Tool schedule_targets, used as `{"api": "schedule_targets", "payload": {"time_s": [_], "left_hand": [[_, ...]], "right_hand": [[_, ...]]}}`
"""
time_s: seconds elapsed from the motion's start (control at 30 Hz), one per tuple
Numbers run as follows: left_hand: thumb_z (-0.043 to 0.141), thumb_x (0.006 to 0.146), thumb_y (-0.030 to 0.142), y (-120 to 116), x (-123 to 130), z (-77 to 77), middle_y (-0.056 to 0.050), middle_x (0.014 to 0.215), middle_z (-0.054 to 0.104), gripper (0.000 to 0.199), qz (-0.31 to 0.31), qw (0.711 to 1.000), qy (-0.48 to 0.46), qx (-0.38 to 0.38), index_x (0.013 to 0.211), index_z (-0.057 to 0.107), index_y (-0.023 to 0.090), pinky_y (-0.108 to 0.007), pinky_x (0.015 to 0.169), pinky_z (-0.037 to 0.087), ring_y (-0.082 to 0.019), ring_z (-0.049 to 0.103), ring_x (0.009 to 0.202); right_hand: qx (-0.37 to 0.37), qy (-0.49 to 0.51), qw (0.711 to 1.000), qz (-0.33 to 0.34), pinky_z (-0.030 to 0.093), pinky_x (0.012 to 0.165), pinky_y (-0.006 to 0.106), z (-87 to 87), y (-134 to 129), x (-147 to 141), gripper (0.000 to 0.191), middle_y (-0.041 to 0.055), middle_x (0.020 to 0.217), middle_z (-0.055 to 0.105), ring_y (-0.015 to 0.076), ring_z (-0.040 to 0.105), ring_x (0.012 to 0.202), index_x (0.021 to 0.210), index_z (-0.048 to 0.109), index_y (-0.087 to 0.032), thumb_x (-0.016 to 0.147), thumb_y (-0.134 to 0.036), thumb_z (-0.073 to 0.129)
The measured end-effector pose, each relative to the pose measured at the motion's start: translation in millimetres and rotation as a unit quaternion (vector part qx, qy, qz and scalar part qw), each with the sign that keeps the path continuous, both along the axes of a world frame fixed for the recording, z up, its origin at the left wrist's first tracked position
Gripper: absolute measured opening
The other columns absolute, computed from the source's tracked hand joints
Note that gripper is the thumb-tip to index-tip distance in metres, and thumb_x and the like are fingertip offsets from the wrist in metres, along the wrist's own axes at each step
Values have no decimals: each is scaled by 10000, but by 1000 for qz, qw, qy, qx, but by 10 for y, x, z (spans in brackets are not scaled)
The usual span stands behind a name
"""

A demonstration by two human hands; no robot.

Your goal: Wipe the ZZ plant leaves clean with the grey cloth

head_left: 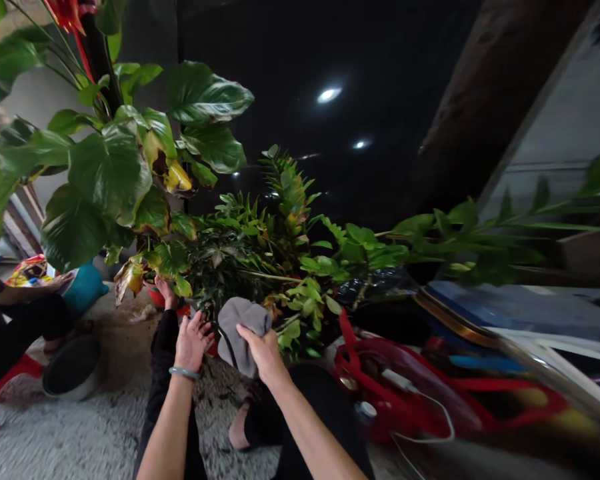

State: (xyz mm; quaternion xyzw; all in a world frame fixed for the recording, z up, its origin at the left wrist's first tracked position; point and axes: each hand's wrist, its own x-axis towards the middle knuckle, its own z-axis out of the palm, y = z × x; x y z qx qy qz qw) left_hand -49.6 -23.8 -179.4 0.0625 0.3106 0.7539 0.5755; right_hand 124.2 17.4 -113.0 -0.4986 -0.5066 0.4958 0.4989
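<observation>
My right hand (263, 352) is closed on a grey cloth (240, 330), thumb on top, in front of the plants. Just left of it, my left hand (193, 340) is held palm up with its fingers apart and nothing in it; a pale bangle (185, 373) circles the wrist. Dark-leaved plants (220, 257) stand directly beyond both hands. What lies beneath the cloth is hidden.
Large-leaved potted plant (110, 167) at the left. A grey basin (73, 367) is on the floor near a seated person (27, 307) on a red stool (13, 387). At the right, a red bag (400, 380) with a white cable (447, 420).
</observation>
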Motion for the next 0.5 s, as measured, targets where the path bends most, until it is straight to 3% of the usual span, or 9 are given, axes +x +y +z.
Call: {"api": "schedule_targets", "payload": {"time_s": [0.1,0.2,0.27,0.37,0.5], "left_hand": [[397,1021,461,20,-23,-50,-138,1194,703,495,-6,1000,-5,-8,1341,622,157,-336,767,571,-208,673,904],[414,1015,458,47,-4,-91,-125,1188,711,482,-15,1000,-2,-7,1357,613,182,-365,788,576,-212,685,890],[439,1006,460,60,15,-116,-120,1202,710,471,-17,1000,1,-3,1352,617,194,-372,801,574,-214,694,888],[459,992,480,73,20,-154,-133,1192,720,518,-28,999,-9,14,1403,580,188,-399,856,561,-246,704,951],[363,1008,517,93,-21,-222,-122,1340,676,608,-46,994,-53,86,1540,430,230,-413,1069,462,-264,622,1230]], "right_hand": [[60,6,998,-17,556,977,458,317,-120,0,465,164,1028,794,369,710,1100,928,749,-180,606,-514,781],[130,17,991,-30,519,1034,430,778,48,-109,477,151,1078,782,338,663,1196,1000,742,-189,660,-522,770],[125,13,992,-21,526,1012,424,910,183,-226,456,154,1061,784,338,669,1182,980,739,-188,658,-508,772],[85,-44,994,50,569,901,441,759,183,-340,323,153,929,797,357,730,1005,839,743,-182,615,-412,783],[100,-94,971,197,590,793,429,499,-123,-206,147,81,763,792,318,744,796,710,749,-198,608,-304,744]]}}
